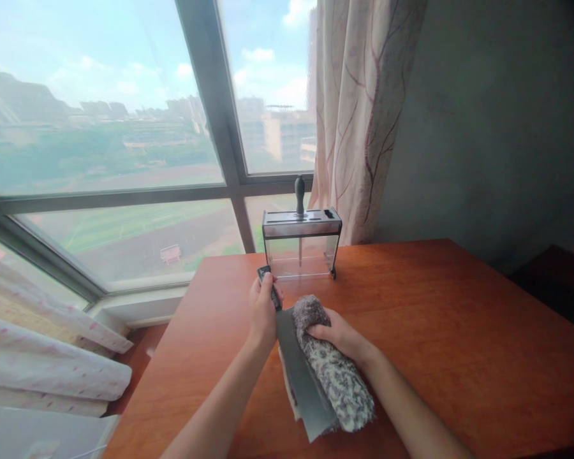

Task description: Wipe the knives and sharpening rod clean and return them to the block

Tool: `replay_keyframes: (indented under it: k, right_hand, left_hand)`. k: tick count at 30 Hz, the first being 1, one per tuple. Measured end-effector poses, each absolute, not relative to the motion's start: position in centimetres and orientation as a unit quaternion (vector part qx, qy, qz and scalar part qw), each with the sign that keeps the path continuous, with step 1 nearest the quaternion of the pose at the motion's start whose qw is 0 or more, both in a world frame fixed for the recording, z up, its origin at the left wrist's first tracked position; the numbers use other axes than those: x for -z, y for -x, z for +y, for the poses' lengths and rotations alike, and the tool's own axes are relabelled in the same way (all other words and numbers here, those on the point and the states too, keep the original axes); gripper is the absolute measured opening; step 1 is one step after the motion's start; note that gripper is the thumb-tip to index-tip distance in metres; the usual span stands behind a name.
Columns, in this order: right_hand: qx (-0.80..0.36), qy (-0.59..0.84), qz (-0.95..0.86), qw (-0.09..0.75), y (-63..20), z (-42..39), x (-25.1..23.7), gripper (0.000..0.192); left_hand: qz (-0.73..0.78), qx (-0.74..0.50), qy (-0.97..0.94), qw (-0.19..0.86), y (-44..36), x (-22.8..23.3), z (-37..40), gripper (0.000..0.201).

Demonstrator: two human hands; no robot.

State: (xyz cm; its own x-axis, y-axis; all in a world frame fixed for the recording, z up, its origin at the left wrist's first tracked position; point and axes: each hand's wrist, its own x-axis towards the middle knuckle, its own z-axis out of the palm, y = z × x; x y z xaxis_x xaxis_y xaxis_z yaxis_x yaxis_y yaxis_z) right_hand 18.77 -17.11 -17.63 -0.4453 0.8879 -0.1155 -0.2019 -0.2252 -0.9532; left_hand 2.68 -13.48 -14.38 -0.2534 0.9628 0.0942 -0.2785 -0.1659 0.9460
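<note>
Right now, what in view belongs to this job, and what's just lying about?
Likely the job:
apparently a broad-bladed knife, left hand
fluffy grey cloth, right hand
clear-sided knife block, possibly

Likely not:
black-handled rod in the block
patterned curtain

Head camera looking forward and down
It is facing the window (100, 146) across the surface (459, 331), viewing left hand (264, 312) and right hand (342, 335) from nearby.
</note>
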Motion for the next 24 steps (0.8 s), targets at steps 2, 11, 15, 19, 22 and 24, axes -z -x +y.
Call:
replay_keyframes:
  k: [2,11,15,19,22,24]
  right_hand:
    - [-0.692,0.361,-0.483,0.396,-18.7,-17.0,17.6,0.041]
    - [-0.683,0.361,-0.477,0.419,-18.2,-17.5,17.1,0.043]
    - [-0.694,0.351,-0.493,0.391,-18.2,-17.6,17.4,0.044]
    - [-0.713,0.328,-0.519,0.340,-18.6,-17.8,17.0,0.045]
    - [-0.717,0.321,-0.525,0.327,-18.8,-17.7,17.0,0.044]
    - [-0.716,0.322,-0.519,0.337,-18.8,-17.5,17.2,0.044]
  left_hand:
    - [0.441,-0.651,-0.390,0.480,-3.0,14.6,-13.7,0.032]
    - [0.428,-0.662,-0.388,0.477,-2.0,14.0,-13.0,0.029]
    - [0.429,-0.694,-0.345,0.465,-0.4,13.5,-12.2,0.030]
    - [0.429,-0.706,-0.326,0.460,0.8,13.4,-11.6,0.032]
    - [0.430,-0.700,-0.328,0.467,0.6,13.6,-11.7,0.032]
    - [0.427,-0.691,-0.338,0.475,-0.2,13.8,-12.0,0.031]
